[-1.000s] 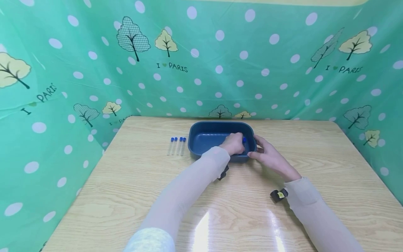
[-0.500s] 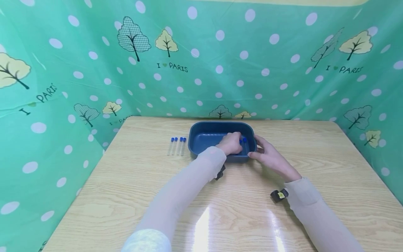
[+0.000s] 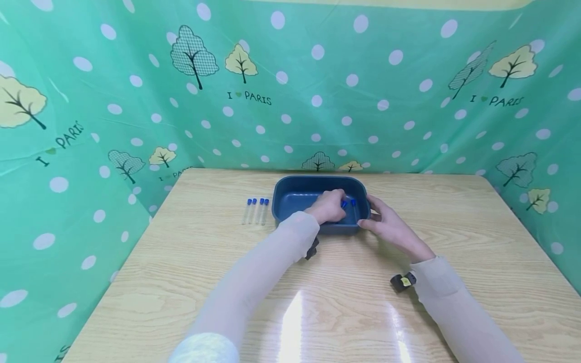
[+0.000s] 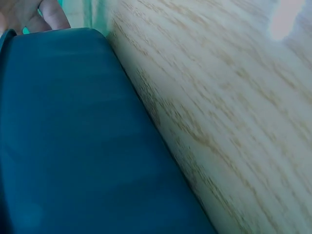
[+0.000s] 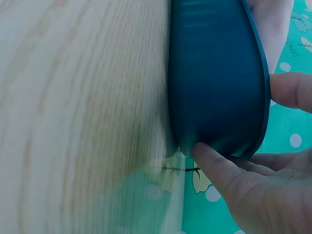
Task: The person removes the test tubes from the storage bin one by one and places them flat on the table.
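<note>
A dark blue plastic box [image 3: 295,222] stands on the table. My left hand [image 3: 330,205] reaches down into its right half, fingers curled. Beside its fingertips a tilted blue cap [image 3: 344,204] shows, apparently of a test tube pinched there; the tube's body is mostly hidden. Another capped test tube [image 3: 353,203] stands out at the box's right end. My right hand [image 3: 386,222] grips that end from outside. In the right wrist view, its thumb [image 5: 292,90] lies at the rim and its fingers [image 5: 214,165] press the outer wall. The left wrist view shows mainly the box's outer side [image 4: 87,131].
Several clear test tubes [image 3: 256,212] with blue caps lie in a row on the table left of the box. The wood-grain table [image 3: 181,282] ends at a green dotted curtain [image 3: 313,75] behind. A black wrist camera [image 3: 402,281] hangs below the right sleeve.
My left hand has shifted slightly left inside the box. The cap by its fingertips has come into view, moved left with it and tilted. My right hand has stayed on the box's end.
</note>
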`<act>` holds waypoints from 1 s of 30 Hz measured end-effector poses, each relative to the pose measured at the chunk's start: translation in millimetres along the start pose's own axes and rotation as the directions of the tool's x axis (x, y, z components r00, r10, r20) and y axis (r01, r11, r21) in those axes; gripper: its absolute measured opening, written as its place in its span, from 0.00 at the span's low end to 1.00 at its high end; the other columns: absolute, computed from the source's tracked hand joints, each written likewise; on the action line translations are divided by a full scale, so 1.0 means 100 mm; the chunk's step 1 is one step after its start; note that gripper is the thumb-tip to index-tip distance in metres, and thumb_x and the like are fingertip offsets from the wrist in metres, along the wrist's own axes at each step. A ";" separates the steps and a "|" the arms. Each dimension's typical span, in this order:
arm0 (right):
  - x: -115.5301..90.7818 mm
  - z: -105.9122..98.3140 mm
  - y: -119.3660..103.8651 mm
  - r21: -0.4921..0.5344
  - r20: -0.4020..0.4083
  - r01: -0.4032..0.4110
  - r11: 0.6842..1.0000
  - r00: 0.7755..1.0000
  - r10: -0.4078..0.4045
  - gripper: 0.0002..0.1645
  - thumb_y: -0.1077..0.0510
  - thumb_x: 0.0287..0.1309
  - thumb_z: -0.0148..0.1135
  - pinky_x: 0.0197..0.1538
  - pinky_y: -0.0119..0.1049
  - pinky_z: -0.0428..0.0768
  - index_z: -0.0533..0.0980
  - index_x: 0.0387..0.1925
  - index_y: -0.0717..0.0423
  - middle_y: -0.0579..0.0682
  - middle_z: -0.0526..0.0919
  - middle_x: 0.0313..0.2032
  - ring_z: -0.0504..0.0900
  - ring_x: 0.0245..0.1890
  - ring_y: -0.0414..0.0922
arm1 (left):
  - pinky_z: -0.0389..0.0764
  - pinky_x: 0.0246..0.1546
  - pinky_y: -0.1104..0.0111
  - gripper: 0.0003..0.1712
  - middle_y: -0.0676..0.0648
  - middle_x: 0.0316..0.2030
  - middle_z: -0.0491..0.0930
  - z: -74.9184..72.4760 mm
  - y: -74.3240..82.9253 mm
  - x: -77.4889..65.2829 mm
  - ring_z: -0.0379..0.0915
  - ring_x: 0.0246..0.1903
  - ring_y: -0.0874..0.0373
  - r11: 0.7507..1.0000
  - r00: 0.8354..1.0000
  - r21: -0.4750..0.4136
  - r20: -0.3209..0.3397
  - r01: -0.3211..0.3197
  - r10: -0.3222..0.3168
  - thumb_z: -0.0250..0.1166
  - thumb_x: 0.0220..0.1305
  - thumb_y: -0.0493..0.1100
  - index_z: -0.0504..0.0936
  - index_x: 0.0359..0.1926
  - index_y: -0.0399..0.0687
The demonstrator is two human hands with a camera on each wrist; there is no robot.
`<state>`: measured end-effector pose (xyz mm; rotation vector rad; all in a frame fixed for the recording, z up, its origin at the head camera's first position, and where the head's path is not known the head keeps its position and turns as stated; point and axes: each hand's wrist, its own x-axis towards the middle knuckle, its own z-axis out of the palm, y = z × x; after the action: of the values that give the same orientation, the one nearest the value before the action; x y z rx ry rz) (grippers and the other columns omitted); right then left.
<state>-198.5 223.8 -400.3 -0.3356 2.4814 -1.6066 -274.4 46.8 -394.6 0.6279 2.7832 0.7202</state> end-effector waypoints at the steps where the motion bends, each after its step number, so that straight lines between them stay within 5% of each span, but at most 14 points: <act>1: 0.00 0.00 0.00 -0.001 0.001 -0.002 1.000 1.000 0.002 0.49 0.62 0.61 0.59 0.59 0.53 0.69 0.41 0.74 0.61 0.67 0.49 0.70 0.60 0.65 0.67 | 0.77 0.44 0.64 0.25 0.47 0.50 0.78 0.00 -0.01 0.00 0.73 0.39 0.57 1.000 1.000 -0.003 -0.004 -0.002 0.002 0.65 0.57 0.39 0.74 0.57 0.45; 15: -0.01 0.00 -0.01 -0.017 -0.012 -0.013 1.000 1.000 0.013 0.48 0.62 0.61 0.58 0.60 0.54 0.69 0.41 0.74 0.61 0.66 0.50 0.71 0.60 0.65 0.66 | 0.77 0.47 0.63 0.26 0.47 0.51 0.77 -0.09 -0.01 -0.13 0.72 0.42 0.58 1.000 0.999 -0.002 -0.040 -0.025 0.025 0.66 0.58 0.40 0.71 0.58 0.48; 25: 0.00 0.00 0.00 -0.031 -0.018 -0.031 0.999 0.999 0.030 0.48 0.62 0.61 0.58 0.60 0.55 0.68 0.42 0.74 0.60 0.66 0.50 0.71 0.61 0.65 0.66 | 0.75 0.27 0.69 0.26 0.51 0.32 0.76 -0.18 -0.03 -0.22 0.73 0.27 0.58 0.997 0.997 -0.054 -0.062 -0.048 0.044 0.65 0.59 0.39 0.71 0.59 0.48; 30: 0.01 -0.01 0.01 -0.029 -0.018 -0.032 0.999 0.999 0.031 0.48 0.62 0.61 0.58 0.60 0.54 0.69 0.42 0.74 0.60 0.65 0.50 0.71 0.61 0.65 0.66 | 0.75 0.26 0.68 0.27 0.51 0.30 0.75 -0.24 -0.02 -0.26 0.72 0.24 0.58 0.996 0.996 -0.072 -0.083 -0.051 0.045 0.65 0.59 0.39 0.70 0.60 0.48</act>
<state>-199.8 224.2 -400.6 -0.2859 2.5124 -1.5699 -258.8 23.3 -372.4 0.6679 2.8080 0.8736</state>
